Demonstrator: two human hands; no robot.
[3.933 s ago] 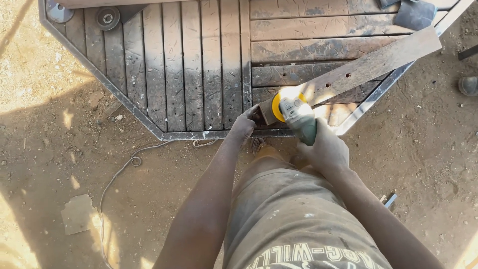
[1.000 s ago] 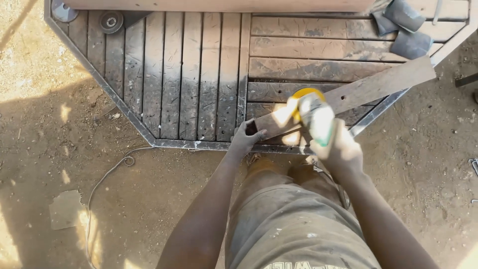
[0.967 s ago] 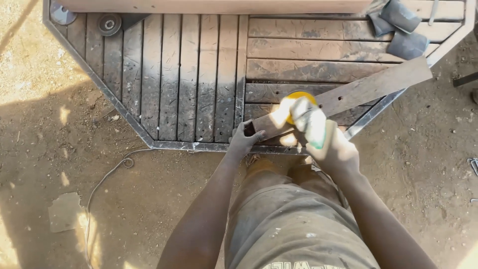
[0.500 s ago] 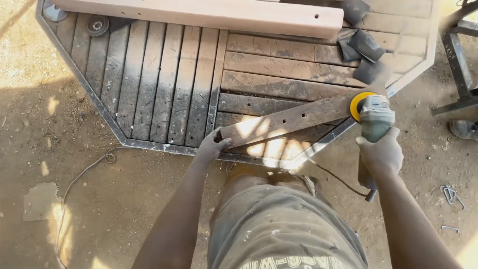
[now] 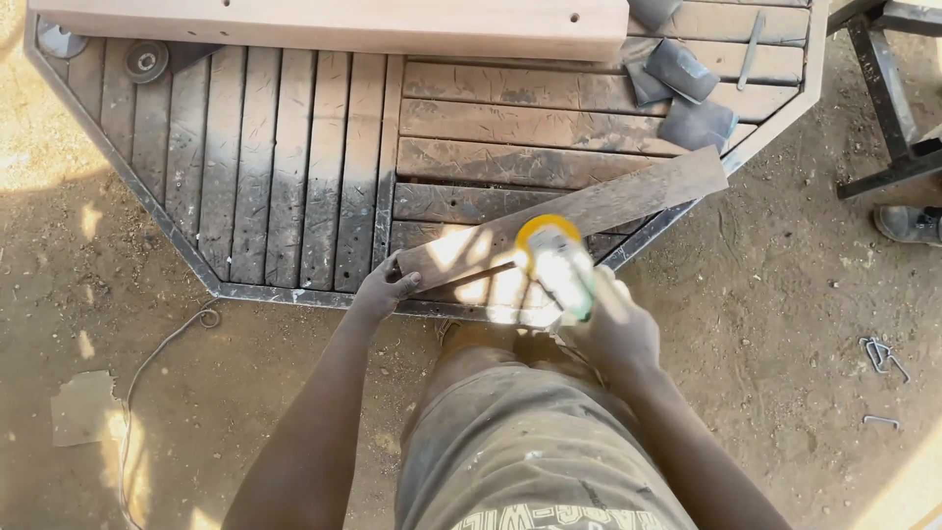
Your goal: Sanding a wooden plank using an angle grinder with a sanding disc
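Where sunlight falls across its near half, the long wooden plank [image 5: 589, 211] lies slanted over the lower right edge of the slatted octagonal tabletop [image 5: 294, 167], its far end jutting past the metal rim toward the dirt. An angle grinder [image 5: 557, 263] with a yellow guard sits on the plank near its middle; glare washes out the tool's body, so its disc and where it meets the wood are hard to make out. The right hand [image 5: 618, 329] wraps the grinder from behind, fingers curled tight round the body, though their tips are hidden. The left hand [image 5: 385, 287] presses on the plank's near end, fingers bent and clamped over the corner. Both forearms and dusty shorts cover the ground below. A pale beam [image 5: 334, 25] lies along the tabletop's far side, cut off at the top edge, with grey blocks [image 5: 687, 93] beside it. A cable [image 5: 147, 373] trails over the dirt at left, and a shoe [image 5: 908, 224] shows partly at right.
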